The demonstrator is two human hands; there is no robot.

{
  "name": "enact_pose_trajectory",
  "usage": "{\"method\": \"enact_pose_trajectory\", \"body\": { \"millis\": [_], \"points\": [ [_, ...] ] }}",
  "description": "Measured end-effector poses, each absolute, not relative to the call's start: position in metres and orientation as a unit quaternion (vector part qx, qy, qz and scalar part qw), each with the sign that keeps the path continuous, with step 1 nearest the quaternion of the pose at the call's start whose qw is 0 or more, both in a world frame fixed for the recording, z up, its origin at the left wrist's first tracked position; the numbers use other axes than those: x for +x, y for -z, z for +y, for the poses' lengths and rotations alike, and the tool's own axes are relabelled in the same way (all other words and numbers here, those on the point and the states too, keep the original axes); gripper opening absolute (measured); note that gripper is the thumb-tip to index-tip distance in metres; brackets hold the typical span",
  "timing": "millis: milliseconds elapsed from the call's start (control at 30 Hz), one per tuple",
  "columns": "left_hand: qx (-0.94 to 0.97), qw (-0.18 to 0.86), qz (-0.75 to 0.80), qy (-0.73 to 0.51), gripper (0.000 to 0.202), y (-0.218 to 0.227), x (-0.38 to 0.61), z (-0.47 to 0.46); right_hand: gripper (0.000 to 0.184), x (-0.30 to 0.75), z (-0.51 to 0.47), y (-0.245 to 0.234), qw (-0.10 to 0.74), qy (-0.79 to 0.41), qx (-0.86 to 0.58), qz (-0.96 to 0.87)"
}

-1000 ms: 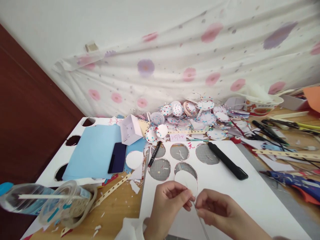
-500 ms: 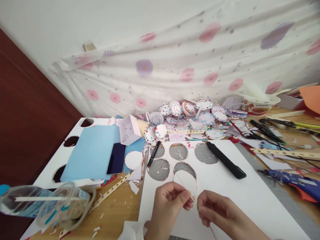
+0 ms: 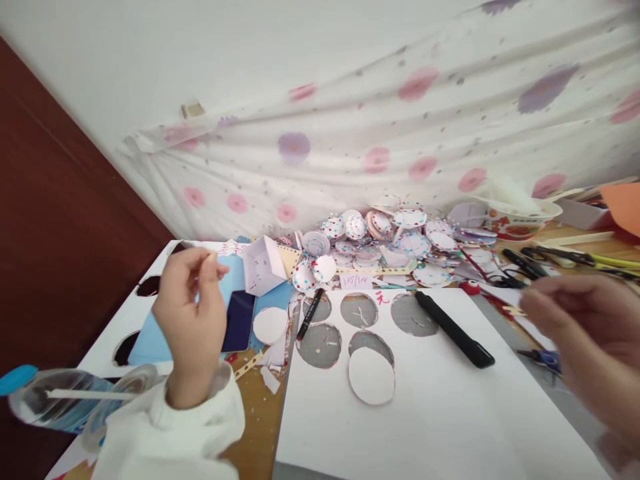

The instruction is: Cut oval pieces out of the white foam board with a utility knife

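My left hand (image 3: 193,320), in a white sleeve, is raised over the blue paper (image 3: 150,340) and the dark phone (image 3: 239,320). Its thumb and fingertips are pinched together, and I cannot make out what is between them. My right hand (image 3: 585,340) hovers at the right edge, smeared by motion. A white paper disc (image 3: 371,377) lies loose on the large white sheet (image 3: 450,420), just below several round cut-out holes. Neither hand touches the disc.
A black marker (image 3: 455,328) lies on the sheet and a thinner black pen (image 3: 310,313) at its left edge. Behind are a pile of dotted paper discs (image 3: 380,233), a white paper box (image 3: 263,263) and a bowl (image 3: 520,217). A plastic bottle (image 3: 50,400) lies at the lower left.
Both hands have let go of the white disc, which now lies on the sheet. My left hand rose up and to the left; my right hand swung out to the right.
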State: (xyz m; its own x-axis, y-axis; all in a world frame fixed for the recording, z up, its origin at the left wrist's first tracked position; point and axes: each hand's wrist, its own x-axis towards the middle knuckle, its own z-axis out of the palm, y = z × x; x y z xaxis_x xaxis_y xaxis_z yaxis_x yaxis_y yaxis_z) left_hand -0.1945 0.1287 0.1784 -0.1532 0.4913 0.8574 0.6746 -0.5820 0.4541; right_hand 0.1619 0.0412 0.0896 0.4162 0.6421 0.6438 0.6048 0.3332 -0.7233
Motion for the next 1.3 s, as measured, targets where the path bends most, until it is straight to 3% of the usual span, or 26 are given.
{"method": "enact_pose_trajectory", "body": {
  "millis": [67,100,133,267,500,633,967,1300],
  "points": [
    [-0.697,0.138,-0.462,0.531,0.016,-0.176,-0.183,0.133,0.01,0.15,0.051,-0.078,0.584,-0.008,-0.534,-0.611],
    [-0.722,0.095,-0.466,0.503,0.017,-0.167,-0.173,0.132,0.005,0.141,0.056,-0.07,0.559,-0.001,-0.511,-0.652],
    [-0.754,0.005,-0.464,0.465,0.019,-0.154,-0.161,0.128,0.001,0.131,0.061,-0.06,0.541,0.002,-0.486,-0.687],
    [-0.744,-0.372,-0.445,0.332,0.026,-0.092,-0.121,0.106,0.015,0.097,0.072,-0.023,0.514,0.038,-0.422,-0.745],
    [-0.558,-0.584,-0.486,0.335,0.037,-0.046,-0.103,0.08,0.013,0.086,0.071,0.003,0.433,0.012,-0.421,-0.797],
    [-0.494,-0.62,-0.502,0.346,0.045,-0.043,-0.099,0.076,0.013,0.087,0.07,-0.002,0.424,0.004,-0.425,-0.8],
    [-0.468,-0.59,-0.52,0.404,0.049,-0.055,-0.087,0.06,0.015,0.094,0.062,-0.015,0.411,-0.058,-0.416,-0.809],
    [-0.497,-0.587,-0.521,0.37,0.055,-0.074,-0.095,0.019,0.009,0.081,0.018,-0.075,0.366,-0.304,-0.424,-0.77]
  ]
}}
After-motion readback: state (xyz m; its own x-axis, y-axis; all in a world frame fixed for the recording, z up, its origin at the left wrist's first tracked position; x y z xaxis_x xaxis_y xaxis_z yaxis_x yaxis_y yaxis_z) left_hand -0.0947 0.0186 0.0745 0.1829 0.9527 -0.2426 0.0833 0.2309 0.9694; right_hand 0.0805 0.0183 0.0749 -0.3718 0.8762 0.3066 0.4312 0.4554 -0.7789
